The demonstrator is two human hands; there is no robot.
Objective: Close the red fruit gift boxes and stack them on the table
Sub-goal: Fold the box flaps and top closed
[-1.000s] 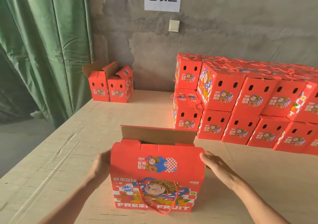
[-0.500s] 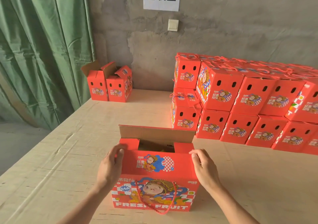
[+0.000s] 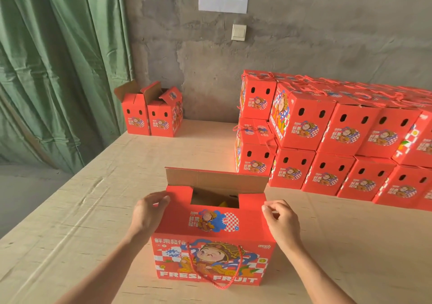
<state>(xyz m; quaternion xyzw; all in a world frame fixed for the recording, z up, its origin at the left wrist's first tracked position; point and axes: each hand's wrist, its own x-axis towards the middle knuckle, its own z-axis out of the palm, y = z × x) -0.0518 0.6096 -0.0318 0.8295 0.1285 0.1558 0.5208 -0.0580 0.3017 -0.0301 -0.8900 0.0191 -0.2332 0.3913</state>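
Left hand: my left hand point(image 3: 149, 212) has its fingers curled, pinching the left edge of the front flap point(image 3: 210, 222).
Right hand: my right hand point(image 3: 280, 219) is curled too, pinching the flap's right corner.
Gift box: the red gift box point(image 3: 210, 264) stands between both hands, near me on the table point(image 3: 70, 222). Its front flap is folded over the top and its back flap point(image 3: 215, 180) is upright.
Inside: something yellow point(image 3: 223, 203) that I cannot make out.
Rope handle point(image 3: 215, 280): hangs down the front face.
Stack point(image 3: 327, 140): closed boxes, two tiers, behind to the right.
Open boxes point(image 3: 149, 116): two, far left, by the wall.
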